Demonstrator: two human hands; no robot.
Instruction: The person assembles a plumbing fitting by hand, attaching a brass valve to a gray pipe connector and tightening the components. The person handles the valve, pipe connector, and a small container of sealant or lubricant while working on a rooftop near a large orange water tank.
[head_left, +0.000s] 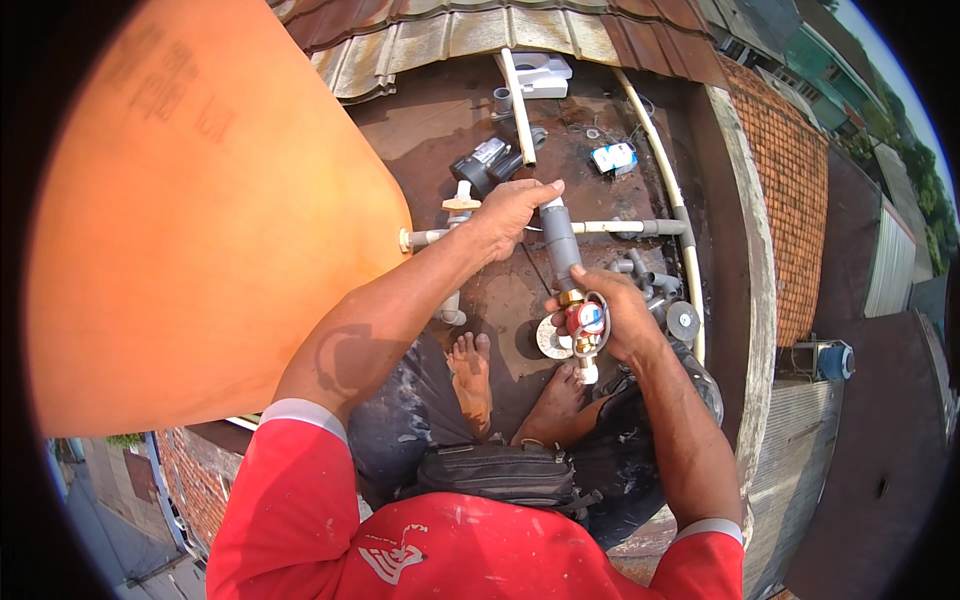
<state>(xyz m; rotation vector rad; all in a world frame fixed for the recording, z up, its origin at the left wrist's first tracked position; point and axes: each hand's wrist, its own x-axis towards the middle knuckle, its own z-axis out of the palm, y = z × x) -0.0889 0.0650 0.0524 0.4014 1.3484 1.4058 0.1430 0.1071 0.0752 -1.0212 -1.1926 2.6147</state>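
Observation:
Between my hands, a grey plastic pipe [561, 237] stands out at a slight tilt, with a white piece at its far end. My left hand [508, 215] is closed at that far end, its thumb lying by the white piece and its fingers partly hidden. The pipe's near end joins a brass fitting with a round red pressure gauge [588, 319], a thin looped cable and a white end piece. Around this joint my right hand [620, 305] is closed, thumb against the pipe. Below it, a round pale disc [552, 338] sits near my feet.
A large orange tank [230, 230] fills the left, with a valve [461, 203] on its outlet. A black pump [487, 165] lies beyond. White pipes [655, 140] run along the right near a low wall [745, 250]. Several grey fittings [655, 283] are piled beside my right hand.

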